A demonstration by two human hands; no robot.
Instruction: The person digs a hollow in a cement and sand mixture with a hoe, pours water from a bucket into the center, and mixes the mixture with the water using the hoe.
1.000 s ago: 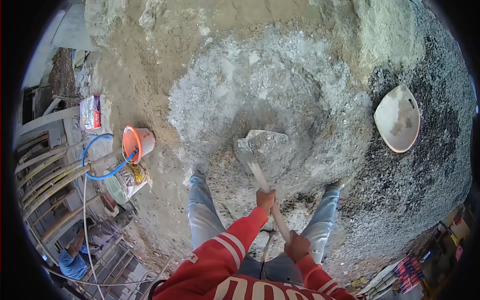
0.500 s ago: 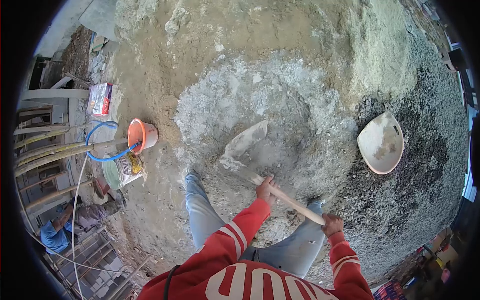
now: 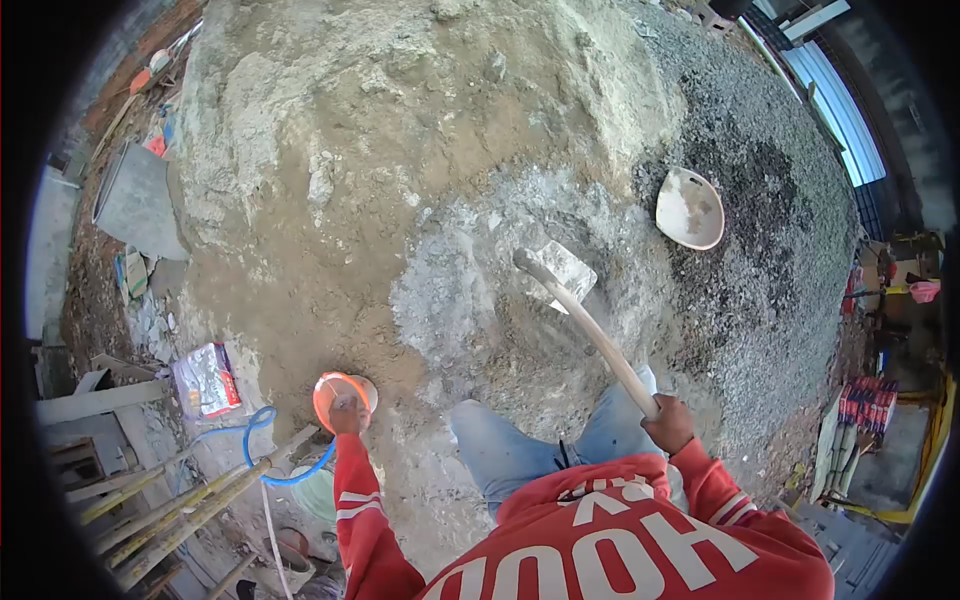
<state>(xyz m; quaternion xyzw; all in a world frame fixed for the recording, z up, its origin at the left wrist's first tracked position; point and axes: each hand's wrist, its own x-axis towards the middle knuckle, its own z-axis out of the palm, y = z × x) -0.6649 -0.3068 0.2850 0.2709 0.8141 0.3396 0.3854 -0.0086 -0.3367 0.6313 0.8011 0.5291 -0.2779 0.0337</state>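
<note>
My right hand [image 3: 669, 424] is closed round the end of a long wooden handle. That handle belongs to a hoe [image 3: 570, 275], whose pale flat blade rests on the grey powdery mix [image 3: 440, 290]. At the left, my left hand [image 3: 349, 413] is over the rim of an orange bucket [image 3: 366, 388]; its fingers are too small and dark to make out. A blue hose [image 3: 255, 440] curves beside the bucket, and its end is hidden near my left forearm.
A white scoop-shaped pan [image 3: 690, 209] lies on dark gravel [image 3: 760, 240] at the right. A printed bag [image 3: 207, 382], a pale bucket [image 3: 318, 492] and wooden poles [image 3: 190, 515] are at the left. Stacked packages [image 3: 866, 405] stand at the far right.
My left hand has let go of the handle and moved left to the orange bucket. The hoe's blade has shifted away from me and right. The whole view has turned.
</note>
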